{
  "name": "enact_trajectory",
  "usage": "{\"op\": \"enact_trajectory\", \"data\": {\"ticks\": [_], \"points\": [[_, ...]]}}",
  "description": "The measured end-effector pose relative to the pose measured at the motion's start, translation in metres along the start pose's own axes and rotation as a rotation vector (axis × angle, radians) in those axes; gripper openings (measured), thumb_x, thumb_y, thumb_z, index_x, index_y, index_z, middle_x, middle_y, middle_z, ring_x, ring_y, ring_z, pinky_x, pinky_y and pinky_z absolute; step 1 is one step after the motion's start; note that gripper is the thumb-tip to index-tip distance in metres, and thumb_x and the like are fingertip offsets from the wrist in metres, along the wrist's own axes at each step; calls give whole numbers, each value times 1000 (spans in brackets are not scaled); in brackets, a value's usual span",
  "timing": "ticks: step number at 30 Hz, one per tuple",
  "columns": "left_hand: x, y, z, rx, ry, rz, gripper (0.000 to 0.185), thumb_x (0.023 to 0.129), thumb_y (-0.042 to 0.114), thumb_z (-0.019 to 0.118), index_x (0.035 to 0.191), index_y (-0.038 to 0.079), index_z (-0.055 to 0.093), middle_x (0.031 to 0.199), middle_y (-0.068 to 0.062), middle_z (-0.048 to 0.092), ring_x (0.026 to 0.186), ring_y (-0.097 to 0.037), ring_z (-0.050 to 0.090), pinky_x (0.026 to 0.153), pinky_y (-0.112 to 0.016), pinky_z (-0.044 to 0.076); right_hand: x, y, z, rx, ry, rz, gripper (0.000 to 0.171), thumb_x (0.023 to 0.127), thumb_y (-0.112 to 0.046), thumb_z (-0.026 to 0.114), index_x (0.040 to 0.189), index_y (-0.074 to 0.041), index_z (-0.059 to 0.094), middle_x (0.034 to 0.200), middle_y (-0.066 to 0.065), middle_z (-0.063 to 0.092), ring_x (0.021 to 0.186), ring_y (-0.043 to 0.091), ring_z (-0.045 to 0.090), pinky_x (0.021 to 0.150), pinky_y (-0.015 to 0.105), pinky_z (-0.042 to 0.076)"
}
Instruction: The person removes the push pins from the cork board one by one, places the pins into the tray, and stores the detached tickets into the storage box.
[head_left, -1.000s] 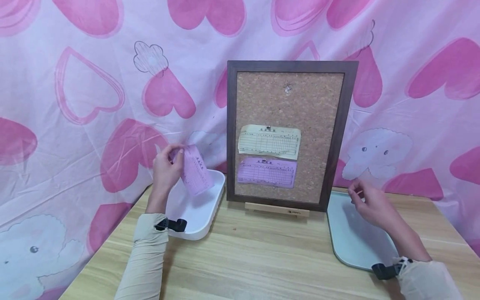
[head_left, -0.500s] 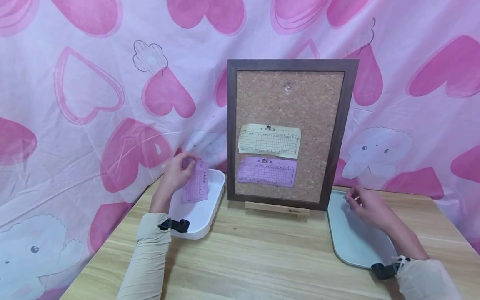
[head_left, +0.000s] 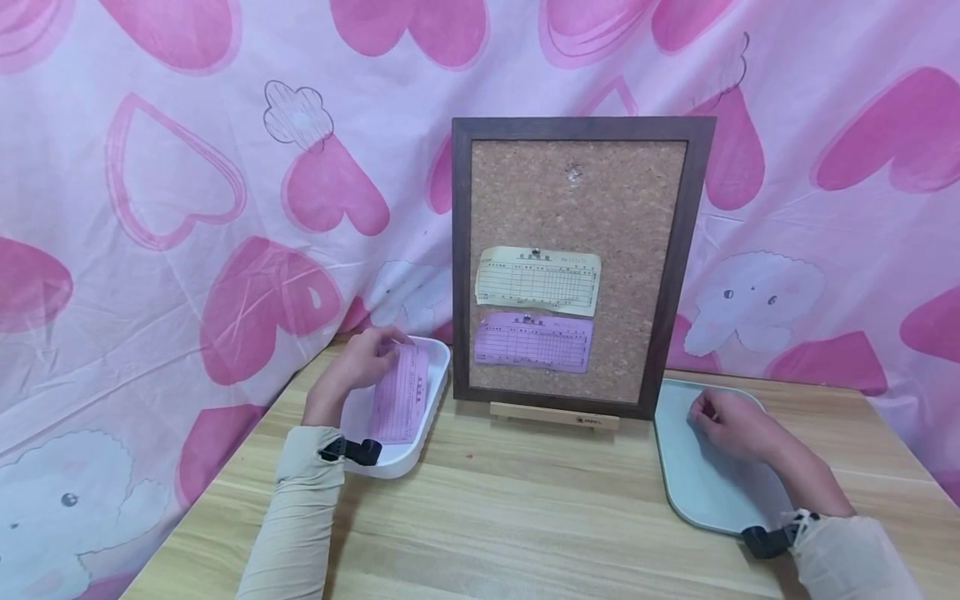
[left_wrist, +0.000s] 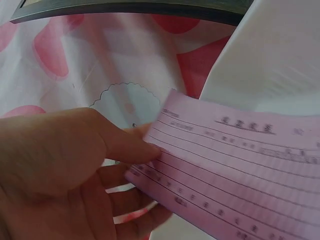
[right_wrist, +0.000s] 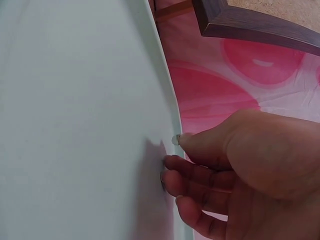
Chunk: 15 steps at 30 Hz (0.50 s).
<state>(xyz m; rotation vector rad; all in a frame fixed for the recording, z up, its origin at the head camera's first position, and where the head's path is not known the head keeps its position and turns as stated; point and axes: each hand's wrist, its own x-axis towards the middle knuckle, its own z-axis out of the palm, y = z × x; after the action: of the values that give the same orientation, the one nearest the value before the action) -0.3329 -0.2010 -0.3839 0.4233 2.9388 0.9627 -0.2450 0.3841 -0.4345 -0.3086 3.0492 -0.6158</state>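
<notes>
My left hand (head_left: 358, 365) pinches a pink printed slip (head_left: 401, 404) by its upper end, thumb on top and fingers beneath, as the left wrist view shows at the hand (left_wrist: 75, 165) and slip (left_wrist: 235, 170). The slip lies low inside the white tray (head_left: 390, 465) at the left. My right hand (head_left: 726, 419) rests with curled fingers on the pale green tray (head_left: 697, 492) at the right. In the right wrist view its thumb and fingertips (right_wrist: 172, 162) meet at the tray surface (right_wrist: 75, 125) around a small pale pin (right_wrist: 175, 140).
A dark-framed cork board (head_left: 459, 250) stands upright on a wooden stand (head_left: 553, 416) between the trays. A yellow slip (head_left: 538, 281) and a purple slip (head_left: 532, 343) are pinned on it, and a lone pin (head_left: 574, 173) sits higher. A pink heart-print cloth (head_left: 187, 208) hangs behind.
My left hand has lowered the pink slip from upright above the white tray down into it. My right hand has dropped from above the green tray onto its surface.
</notes>
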Motion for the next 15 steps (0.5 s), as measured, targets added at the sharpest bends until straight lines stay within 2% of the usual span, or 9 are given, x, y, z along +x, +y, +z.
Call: {"op": "enact_trajectory", "data": {"ticks": [6, 15], "points": [[-3, -1, 1, 5, -53, -45, 28, 106, 12, 64, 133, 10, 71, 136, -22, 69, 124, -39, 65, 107, -59, 56, 0, 0, 2, -5, -25, 10, 8, 102, -6, 66, 107, 1, 64, 92, 6, 65, 84, 21, 56, 70, 30, 49], [-5, 2, 2, 19, -74, -74, 33, 107, 22, 65, 136, 6, 69, 139, -22, 70, 130, -42, 67, 107, -59, 57, 0, -4, 3, -41, -33, 25, 10, 101, -5, 65, 109, 2, 63, 91, 7, 64, 83, 22, 56, 76, 40, 56]]}}
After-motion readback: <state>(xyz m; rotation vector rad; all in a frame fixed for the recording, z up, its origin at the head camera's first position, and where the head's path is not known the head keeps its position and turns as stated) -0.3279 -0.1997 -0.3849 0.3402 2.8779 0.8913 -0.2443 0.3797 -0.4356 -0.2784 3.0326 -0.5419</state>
